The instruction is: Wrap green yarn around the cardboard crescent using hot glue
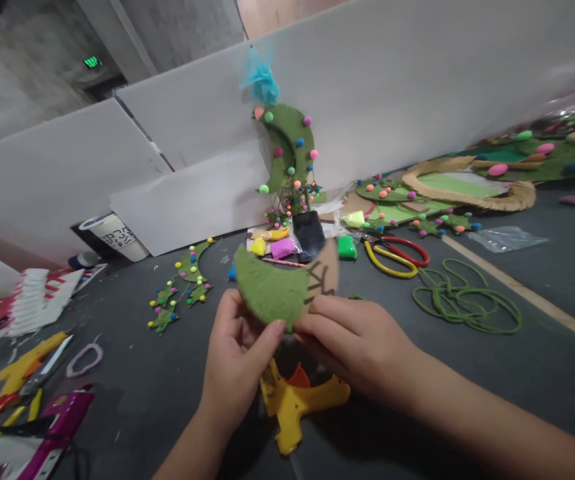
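Note:
I hold a crescent-shaped cardboard piece (pixel 287 283) in front of me; most of it is wrapped in green cord, and its right end is bare brown card with black marks. My left hand (pixel 235 357) pinches its lower edge with thumb and fingers. From the right, my right hand (pixel 355 340) grips the same edge, fingers closed on it. A yellow glue gun (pixel 295 403) lies on the dark floor just below both hands.
A finished green crescent with coloured pompoms (pixel 290 150) stands against white foam boards (pixel 417 87). Nearby lie a phone (pixel 309 235), red and yellow scissors (pixel 392 253), a coil of green cord (pixel 467 300), green pompom garlands (pixel 182 287), clay packets, and tools at the left edge.

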Motion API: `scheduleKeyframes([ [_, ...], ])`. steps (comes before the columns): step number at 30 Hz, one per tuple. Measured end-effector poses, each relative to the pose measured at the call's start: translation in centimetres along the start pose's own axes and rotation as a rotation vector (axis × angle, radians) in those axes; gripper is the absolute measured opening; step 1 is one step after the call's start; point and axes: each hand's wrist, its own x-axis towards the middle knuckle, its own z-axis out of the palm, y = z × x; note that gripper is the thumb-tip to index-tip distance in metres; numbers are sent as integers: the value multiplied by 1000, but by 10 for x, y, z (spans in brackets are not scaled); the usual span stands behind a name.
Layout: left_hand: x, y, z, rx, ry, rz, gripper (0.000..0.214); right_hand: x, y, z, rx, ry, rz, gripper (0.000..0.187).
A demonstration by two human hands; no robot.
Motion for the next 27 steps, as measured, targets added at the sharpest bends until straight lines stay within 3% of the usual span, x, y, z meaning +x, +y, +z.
scheduleKeyframes([
  [2, -2, -1, 3, 0, 23, -35, 30, 0, 0, -1, -91, -20, -64, 29],
  [6, -5, -2, 5, 5, 63, -9, 61, 0, 2, 0, -152, -26, -100, 30],
  [7, -5, -2, 5, 57, 55, 13, 56, -1, 2, 0, -150, -22, -95, 29],
  [10, -4, 1, 1, 264, -67, 60, 16, -2, 4, 3, -117, -20, -66, 23],
  [19, -2, 1, -2, 257, -122, 15, 27, 2, 16, 0, 99, -96, 66, 16],
  [27, -1, 0, 0, 252, -170, 4, 20, 0, 17, 3, 94, -71, 114, 9],
])
